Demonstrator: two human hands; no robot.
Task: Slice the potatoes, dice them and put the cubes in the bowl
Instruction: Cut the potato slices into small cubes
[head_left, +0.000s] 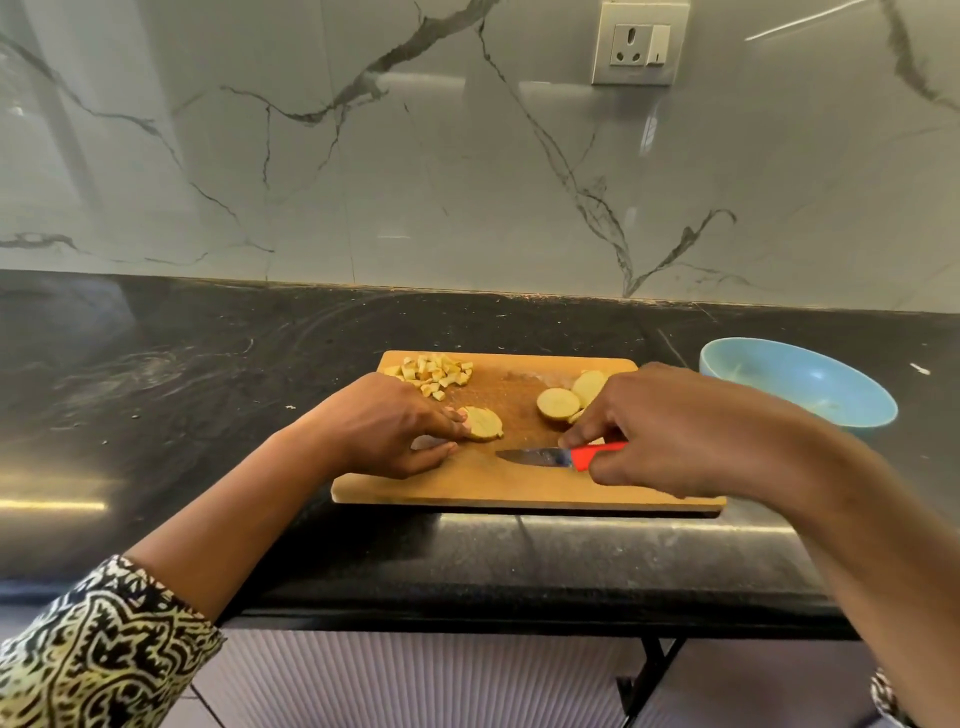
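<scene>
My right hand (675, 431) grips the knife (556, 457) low over the cutting board (519, 491), my left hand (384, 426) rests straight fingers on a potato slice (485, 423), with cubes (436, 374) piled behind it.

We are looking through a single wide-angle camera worn on the head, facing forward and down over the black counter (208, 364). We are standing close. The cutting board (519, 483) is sitting just below mid-frame, the left hand (384, 421) and right hand (691, 426) are reaching in from the bottom corners, and the marble wall (467, 156) is filling the upper half.
</scene>
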